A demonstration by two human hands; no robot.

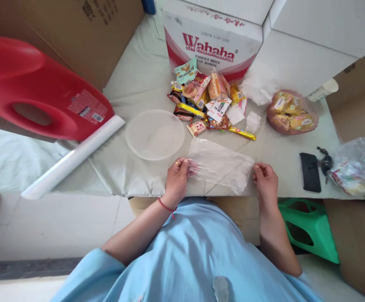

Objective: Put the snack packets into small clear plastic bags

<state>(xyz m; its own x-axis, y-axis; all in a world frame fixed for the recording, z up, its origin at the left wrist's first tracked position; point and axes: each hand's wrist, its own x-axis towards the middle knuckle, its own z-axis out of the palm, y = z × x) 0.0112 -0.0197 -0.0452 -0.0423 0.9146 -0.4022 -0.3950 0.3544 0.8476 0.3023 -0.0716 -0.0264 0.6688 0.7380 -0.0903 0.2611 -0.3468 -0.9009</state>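
A thin, see-through, crinkled plastic bag (222,165) spans the gap between both hands' fingers — its long axis running left to right, dipping slightly bodyward at right. The left hand (178,172) pinches one end, the right hand (265,176) the other; neither is nearer. Past the left fingertips lies a frosted disc (155,135); beyond the bag, wrapped snacks (217,110).

My remote feed looks from the head, forward and down, past the blue shirt (189,247) onto the nearby table (285,151)
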